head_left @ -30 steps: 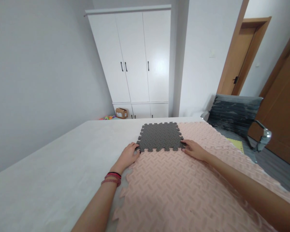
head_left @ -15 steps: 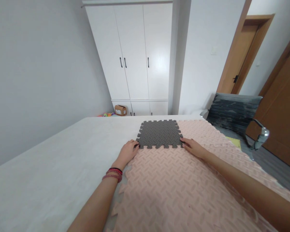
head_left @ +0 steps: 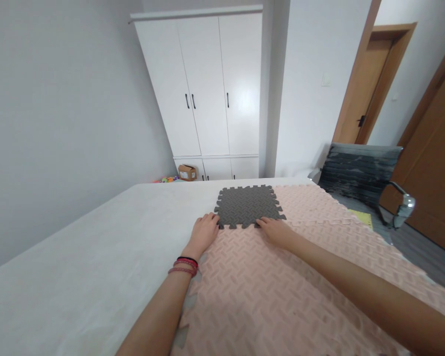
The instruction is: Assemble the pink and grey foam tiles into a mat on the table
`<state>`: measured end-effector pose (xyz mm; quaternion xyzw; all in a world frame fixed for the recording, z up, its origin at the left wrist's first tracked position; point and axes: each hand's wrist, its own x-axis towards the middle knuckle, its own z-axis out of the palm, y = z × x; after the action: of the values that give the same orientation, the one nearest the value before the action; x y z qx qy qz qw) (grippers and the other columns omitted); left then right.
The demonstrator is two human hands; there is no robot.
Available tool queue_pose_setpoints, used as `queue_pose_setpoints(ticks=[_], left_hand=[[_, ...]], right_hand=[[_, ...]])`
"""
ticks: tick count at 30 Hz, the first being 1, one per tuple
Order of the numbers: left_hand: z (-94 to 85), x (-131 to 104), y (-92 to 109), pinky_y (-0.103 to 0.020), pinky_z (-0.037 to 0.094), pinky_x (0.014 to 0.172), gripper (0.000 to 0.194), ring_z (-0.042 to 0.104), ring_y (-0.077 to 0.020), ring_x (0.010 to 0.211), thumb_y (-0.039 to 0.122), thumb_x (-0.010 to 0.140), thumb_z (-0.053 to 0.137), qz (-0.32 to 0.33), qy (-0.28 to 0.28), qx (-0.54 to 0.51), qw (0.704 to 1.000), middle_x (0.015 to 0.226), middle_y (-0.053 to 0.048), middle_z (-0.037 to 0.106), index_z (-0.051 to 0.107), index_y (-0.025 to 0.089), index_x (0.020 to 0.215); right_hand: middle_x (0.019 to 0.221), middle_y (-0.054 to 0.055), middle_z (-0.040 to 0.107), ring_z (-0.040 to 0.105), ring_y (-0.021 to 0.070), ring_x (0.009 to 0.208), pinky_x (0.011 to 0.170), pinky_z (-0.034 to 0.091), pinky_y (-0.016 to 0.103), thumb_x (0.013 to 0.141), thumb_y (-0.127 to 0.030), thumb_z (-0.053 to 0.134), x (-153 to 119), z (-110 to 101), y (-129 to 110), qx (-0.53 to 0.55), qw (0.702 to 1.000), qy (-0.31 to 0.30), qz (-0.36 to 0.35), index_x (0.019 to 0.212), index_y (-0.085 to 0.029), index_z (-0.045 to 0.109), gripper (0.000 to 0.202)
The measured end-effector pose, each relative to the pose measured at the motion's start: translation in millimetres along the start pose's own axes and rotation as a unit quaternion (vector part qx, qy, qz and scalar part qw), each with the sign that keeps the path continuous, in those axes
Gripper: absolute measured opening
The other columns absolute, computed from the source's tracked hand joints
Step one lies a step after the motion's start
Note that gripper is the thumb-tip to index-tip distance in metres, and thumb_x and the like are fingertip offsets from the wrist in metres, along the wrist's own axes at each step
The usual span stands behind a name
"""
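Observation:
A dark grey foam mat tile (head_left: pixel 246 205) with jigsaw teeth lies at the far end of the pink foam mat (head_left: pixel 241 287). My left hand (head_left: pixel 205 230), with red and black bands at its wrist, has its fingers curled round the tile's near left corner. Partway along the near edge, my right hand (head_left: pixel 276 231) grips the tile with its fingertips on the teeth; its thumb is hidden. The near right corner of the tile stands free of my hand and looks slightly turned away from me.
A whitish surface (head_left: pixel 96 257) spreads left of the mats. More pink matting (head_left: pixel 304 198) lies right of the grey tile. Beyond are a white wardrobe (head_left: pixel 207 89), a cardboard box (head_left: pixel 187 172) and colourful small items (head_left: pixel 166 180). A dark chair (head_left: pixel 359 170) stands at the right.
My right hand has moved left, from the tile's near right corner to its near edge. The tile has turned slightly, its right side going farther away. My left hand stays at its corner.

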<state>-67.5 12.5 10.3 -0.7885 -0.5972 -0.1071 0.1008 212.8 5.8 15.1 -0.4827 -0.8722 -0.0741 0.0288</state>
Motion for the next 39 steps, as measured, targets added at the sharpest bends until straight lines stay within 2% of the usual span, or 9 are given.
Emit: queue_pose_setpoints(ticks=[3, 6, 11, 18, 22, 27, 30, 35, 39], left_hand=[[-8.9, -3.9, 9.7, -0.036, 0.041, 0.095, 0.032, 0.052, -0.0204, 0.110, 0.018, 0.089, 0.045, 0.055, -0.007, -0.017, 0.998, 0.117, -0.010, 0.058, 0.056, 0.019, 0.119], [-11.6, -9.3, 24.1, -0.033, 0.041, 0.093, 0.036, 0.054, -0.0200, 0.108, 0.022, 0.091, 0.042, 0.086, -0.016, -0.033, 0.996, 0.117, -0.009, 0.058, 0.053, 0.021, 0.125], [-6.5, -17.0, 40.4, -0.035, 0.045, 0.083, 0.039, 0.059, -0.0227, 0.096, 0.031, 0.093, 0.041, 0.076, -0.036, -0.028, 0.996, 0.112, -0.011, 0.059, 0.051, 0.023, 0.129], [-1.5, -17.9, 48.2, -0.034, 0.044, 0.084, 0.037, 0.059, -0.0219, 0.095, 0.026, 0.094, 0.035, 0.061, -0.047, -0.005, 0.997, 0.105, -0.012, 0.059, 0.054, 0.023, 0.126], [-2.5, -16.4, 52.0, -0.036, 0.043, 0.083, 0.036, 0.059, -0.0227, 0.092, 0.026, 0.093, 0.037, 0.057, -0.045, 0.010, 0.997, 0.101, -0.012, 0.061, 0.056, 0.023, 0.123], [-5.8, -16.7, 51.5, -0.036, 0.042, 0.082, 0.034, 0.058, -0.0231, 0.096, 0.026, 0.092, 0.039, 0.059, -0.041, 0.012, 0.997, 0.101, -0.011, 0.064, 0.058, 0.025, 0.121], [-5.5, -18.7, 51.3, -0.037, 0.041, 0.084, 0.034, 0.058, -0.0236, 0.096, 0.026, 0.092, 0.039, 0.059, -0.036, 0.005, 0.998, 0.099, -0.012, 0.065, 0.059, 0.024, 0.120], [-3.1, -19.5, 53.6, -0.036, 0.041, 0.085, 0.034, 0.058, -0.0223, 0.093, 0.026, 0.093, 0.037, 0.056, -0.032, -0.002, 0.998, 0.097, -0.011, 0.066, 0.061, 0.022, 0.116], [-3.9, -17.8, 53.8, -0.037, 0.041, 0.083, 0.034, 0.059, -0.0226, 0.090, 0.026, 0.093, 0.036, 0.052, -0.029, 0.004, 0.998, 0.096, -0.011, 0.066, 0.062, 0.022, 0.115]], right_hand=[[0.118, 0.013, 0.057, 0.057, 0.0221, 0.104, 0.081, 0.046, 0.031, 0.088, -0.013, 0.041, 4.9, -8.1, -27.7, 0.020, 1.000, 0.002, -0.023, 0.128, -0.020, 0.048, 0.042], [0.114, 0.016, 0.056, 0.054, 0.0254, 0.104, 0.081, 0.046, 0.035, 0.088, -0.013, 0.040, 10.4, -9.2, -43.7, 0.032, 0.999, 0.008, 0.003, 0.127, -0.017, 0.048, 0.041], [0.111, 0.020, 0.055, 0.052, 0.0281, 0.104, 0.080, 0.047, 0.038, 0.088, -0.010, 0.037, 15.3, 1.6, -57.9, 0.046, 0.998, -0.004, 0.032, 0.129, -0.013, 0.048, 0.043], [0.107, 0.019, 0.057, 0.054, 0.0274, 0.101, 0.078, 0.046, 0.036, 0.090, -0.012, 0.037, 19.6, 2.9, -64.6, 0.060, 0.997, -0.009, 0.054, 0.120, -0.016, 0.057, 0.037], [0.106, 0.019, 0.059, 0.056, 0.0273, 0.099, 0.080, 0.046, 0.037, 0.090, -0.014, 0.036, 22.7, -2.6, -52.5, 0.080, 0.996, -0.012, 0.037, 0.113, -0.016, 0.062, 0.035], [0.104, 0.009, 0.065, 0.060, 0.0185, 0.096, 0.083, 0.044, 0.026, 0.084, -0.016, 0.048, 19.8, -8.7, -13.0, 0.132, 0.990, -0.053, -0.021, 0.108, -0.020, 0.066, 0.031], [0.111, 0.013, 0.063, 0.060, 0.0192, 0.097, 0.085, 0.044, 0.028, 0.085, -0.015, 0.042, 5.2, -7.2, 6.5, 0.142, 0.989, -0.046, -0.003, 0.113, -0.015, 0.064, 0.035], [0.118, 0.016, 0.058, 0.058, 0.0215, 0.104, 0.091, 0.043, 0.032, 0.089, -0.018, 0.034, -23.1, 6.3, 13.3, 0.147, 0.989, -0.010, 0.029, 0.121, -0.011, 0.058, 0.040], [0.122, 0.014, 0.057, 0.059, 0.0226, 0.102, 0.090, 0.045, 0.034, 0.086, -0.021, 0.042, -20.1, 15.9, 20.7, 0.178, 0.984, 0.004, 0.019, 0.123, -0.014, 0.058, 0.041]])
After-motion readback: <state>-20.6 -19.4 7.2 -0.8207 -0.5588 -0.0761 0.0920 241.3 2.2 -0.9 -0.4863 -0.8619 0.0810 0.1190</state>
